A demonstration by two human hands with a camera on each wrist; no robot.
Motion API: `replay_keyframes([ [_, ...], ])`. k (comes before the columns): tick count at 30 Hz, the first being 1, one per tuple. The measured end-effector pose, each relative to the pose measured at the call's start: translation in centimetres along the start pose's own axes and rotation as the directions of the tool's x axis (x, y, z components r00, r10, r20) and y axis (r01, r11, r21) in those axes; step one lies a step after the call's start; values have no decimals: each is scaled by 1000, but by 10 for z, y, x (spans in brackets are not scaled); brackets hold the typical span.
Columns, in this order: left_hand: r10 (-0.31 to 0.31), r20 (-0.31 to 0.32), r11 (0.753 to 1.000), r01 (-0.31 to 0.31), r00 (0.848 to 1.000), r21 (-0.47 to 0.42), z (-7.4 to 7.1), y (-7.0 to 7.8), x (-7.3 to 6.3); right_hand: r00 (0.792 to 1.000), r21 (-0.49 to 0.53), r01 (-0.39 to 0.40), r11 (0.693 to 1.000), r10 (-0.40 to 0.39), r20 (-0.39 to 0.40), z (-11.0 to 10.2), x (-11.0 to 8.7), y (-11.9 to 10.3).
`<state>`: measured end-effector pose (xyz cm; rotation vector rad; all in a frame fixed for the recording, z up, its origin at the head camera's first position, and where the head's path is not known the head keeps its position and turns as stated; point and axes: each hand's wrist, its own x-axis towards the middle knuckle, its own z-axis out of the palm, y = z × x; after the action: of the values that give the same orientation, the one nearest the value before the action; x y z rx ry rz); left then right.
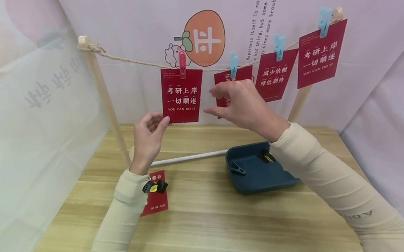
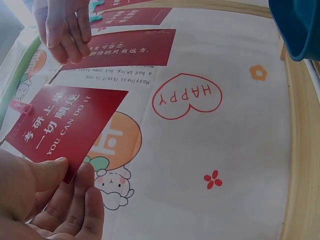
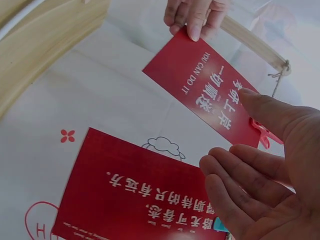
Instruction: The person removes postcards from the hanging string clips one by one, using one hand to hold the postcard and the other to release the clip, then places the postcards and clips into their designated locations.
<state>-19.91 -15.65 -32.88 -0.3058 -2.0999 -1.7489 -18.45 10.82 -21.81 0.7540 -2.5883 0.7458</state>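
A red card with white lettering hangs from a twine line by a pink clothespin. My left hand pinches its lower left corner between thumb and fingers, plain in the left wrist view on the card. To the right of that card my right hand hovers with thumb and fingers apart and nothing between them. Behind it hangs another red card, held by a blue clothespin and partly covered by the hand in the head view.
Two more red cards hang farther right under blue clothespins. Wooden posts carry the line. On the table lie a red card, partly under my left wrist, and a dark blue dustpan-like tray holding a dark clothespin.
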Motion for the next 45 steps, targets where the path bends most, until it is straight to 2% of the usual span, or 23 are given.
replay_keyframes([
  [11,-28,7,1000,28,1000,-6,2,-1,-2,997,6,25,1000,-25,-72,-5,16,-7],
  [18,-24,10,1000,24,1000,-20,3,-1,-2,991,-7,70,998,-70,-114,-9,24,-15],
  [45,-11,25,1000,11,1000,3,3,-2,-6,997,-33,-2,999,-1,-79,-16,63,-38],
])
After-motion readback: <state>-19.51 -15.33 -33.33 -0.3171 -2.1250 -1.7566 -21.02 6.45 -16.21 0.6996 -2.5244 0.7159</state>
